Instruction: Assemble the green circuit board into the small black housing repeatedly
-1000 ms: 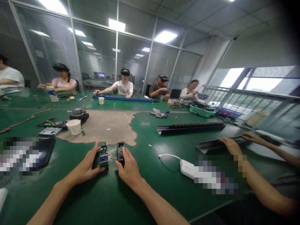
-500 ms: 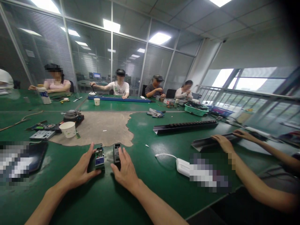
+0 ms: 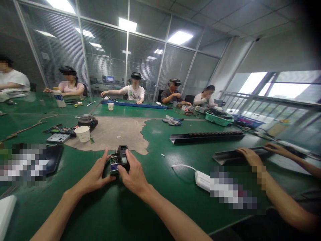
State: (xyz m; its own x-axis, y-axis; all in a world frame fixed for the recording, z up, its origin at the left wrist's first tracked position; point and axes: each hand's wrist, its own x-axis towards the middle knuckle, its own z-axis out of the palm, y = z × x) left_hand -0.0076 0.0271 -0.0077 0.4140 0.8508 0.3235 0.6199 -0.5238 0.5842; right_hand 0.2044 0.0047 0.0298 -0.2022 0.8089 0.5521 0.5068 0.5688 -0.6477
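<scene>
My left hand (image 3: 99, 172) grips a small circuit board unit (image 3: 114, 166) between thumb and fingers. Green board parts and a bluish panel show on its upper face. In my right hand (image 3: 134, 172) is a black plastic housing (image 3: 122, 151) with openings at its far end and a pale window nearer me. The housing sits tilted at the right side of the board, and the two overlap from this view. Whether they are joined cannot be made out.
A brown sheet (image 3: 120, 134) covers part of the green table beyond my hands, with a paper cup (image 3: 82, 134) and electronic parts (image 3: 60, 138) at its left. To the right lie a white adapter (image 3: 202, 180), a black channel (image 3: 208, 136) and a neighbour's hands (image 3: 249, 156). Several people sit opposite.
My right hand has brought the black housing left against the circuit board unit; before, they were apart. The housing has tilted. The whole view has shifted, with things appearing further right.
</scene>
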